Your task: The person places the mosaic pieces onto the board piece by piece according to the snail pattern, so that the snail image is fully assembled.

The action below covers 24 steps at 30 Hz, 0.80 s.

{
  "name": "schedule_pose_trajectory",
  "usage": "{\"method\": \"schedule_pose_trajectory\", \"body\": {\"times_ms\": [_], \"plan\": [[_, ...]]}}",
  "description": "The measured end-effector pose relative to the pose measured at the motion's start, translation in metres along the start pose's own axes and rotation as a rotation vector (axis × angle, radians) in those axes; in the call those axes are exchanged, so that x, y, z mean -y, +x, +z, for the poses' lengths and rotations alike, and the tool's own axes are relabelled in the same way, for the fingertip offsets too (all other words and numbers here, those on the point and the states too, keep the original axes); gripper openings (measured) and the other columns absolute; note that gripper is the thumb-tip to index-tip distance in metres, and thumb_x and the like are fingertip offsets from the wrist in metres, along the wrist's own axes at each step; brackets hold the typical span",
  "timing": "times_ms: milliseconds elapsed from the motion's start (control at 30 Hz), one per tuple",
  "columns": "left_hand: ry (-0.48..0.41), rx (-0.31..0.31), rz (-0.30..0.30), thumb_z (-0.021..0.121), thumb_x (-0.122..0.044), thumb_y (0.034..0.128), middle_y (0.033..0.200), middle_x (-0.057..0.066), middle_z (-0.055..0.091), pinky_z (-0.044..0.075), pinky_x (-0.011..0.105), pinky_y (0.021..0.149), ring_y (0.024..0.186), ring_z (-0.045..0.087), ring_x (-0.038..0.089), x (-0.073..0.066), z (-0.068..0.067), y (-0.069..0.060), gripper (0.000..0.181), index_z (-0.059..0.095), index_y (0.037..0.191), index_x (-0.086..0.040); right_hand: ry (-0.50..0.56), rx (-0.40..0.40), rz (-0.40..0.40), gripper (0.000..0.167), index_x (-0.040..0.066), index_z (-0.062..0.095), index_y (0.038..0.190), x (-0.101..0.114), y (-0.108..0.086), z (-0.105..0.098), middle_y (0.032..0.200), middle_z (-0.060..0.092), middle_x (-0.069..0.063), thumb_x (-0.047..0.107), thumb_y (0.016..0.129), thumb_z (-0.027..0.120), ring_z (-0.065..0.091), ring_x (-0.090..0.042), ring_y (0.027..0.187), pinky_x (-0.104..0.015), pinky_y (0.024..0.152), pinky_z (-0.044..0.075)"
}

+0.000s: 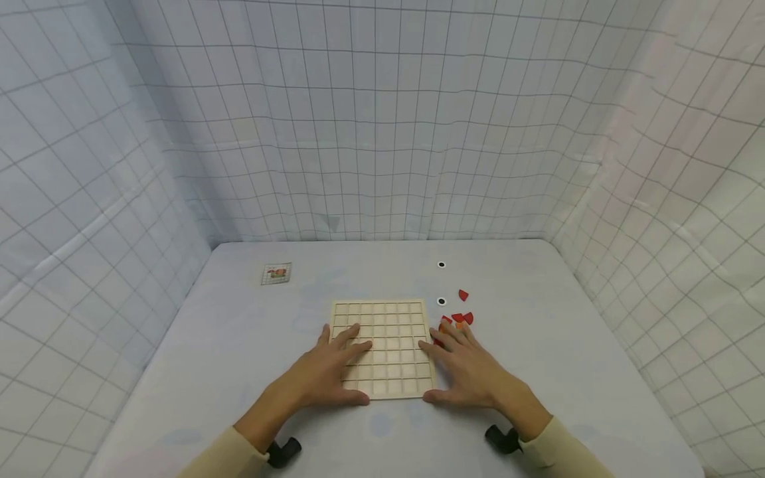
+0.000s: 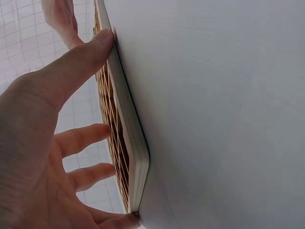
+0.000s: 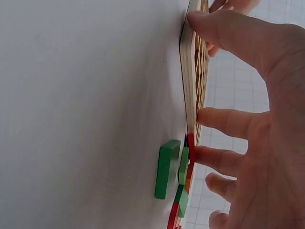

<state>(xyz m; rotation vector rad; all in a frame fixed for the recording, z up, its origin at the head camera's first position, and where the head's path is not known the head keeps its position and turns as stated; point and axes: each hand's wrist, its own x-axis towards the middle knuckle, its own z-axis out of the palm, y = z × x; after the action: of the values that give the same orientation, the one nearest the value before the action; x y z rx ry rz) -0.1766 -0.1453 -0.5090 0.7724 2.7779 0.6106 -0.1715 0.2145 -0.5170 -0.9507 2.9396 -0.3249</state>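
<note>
Plainly, the gridded board (image 1: 391, 352) lies between the spread hands (image 1: 327, 373) (image 1: 467, 373), both apparently touching its edges.

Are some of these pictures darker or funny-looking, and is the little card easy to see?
Head view: brightest, but the card is too small to make out well; left wrist view: dimmer and tipped sideways, so the board seems to stand up; right wrist view: dim too, with soft shading on the table.
</note>
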Motion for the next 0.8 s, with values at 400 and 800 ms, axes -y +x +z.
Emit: {"method": "schedule_pose_trajectory", "body": {"times_ms": [400, 800], "plan": [[0.003, -0.003, -0.025, 0.096, -0.070, 0.0879, 0.192, 0.019, 0.033, 0.055, 0.090, 0.107, 0.170, 0.021, 0.076, -0.002, -0.001, -0.002, 0.107, 0.056, 0.175, -0.022, 0.168, -0.122, 0.043, 0.060, 0.008, 0.071, 0.159, -0.026, 0.018, -0.020, 0.167, 0.068, -0.018, 0.037, 0.109, 0.085, 0.058, -0.045, 0.162, -0.071, 0.138, 0.040], [0.002, -0.018, -0.056, 0.095, -0.071, 0.0881, 0.191, 0.020, 0.036, 0.055, 0.091, 0.106, 0.170, 0.024, 0.074, -0.005, 0.003, -0.002, 0.108, 0.056, 0.174, -0.019, 0.174, -0.187, 0.285, 0.046, 0.005, 0.075, 0.153, -0.065, 0.065, -0.029, 0.139, 0.076, -0.018, 0.023, 0.112, 0.080, 0.075, -0.035, 0.122, -0.055, 0.108, 0.067]]}}
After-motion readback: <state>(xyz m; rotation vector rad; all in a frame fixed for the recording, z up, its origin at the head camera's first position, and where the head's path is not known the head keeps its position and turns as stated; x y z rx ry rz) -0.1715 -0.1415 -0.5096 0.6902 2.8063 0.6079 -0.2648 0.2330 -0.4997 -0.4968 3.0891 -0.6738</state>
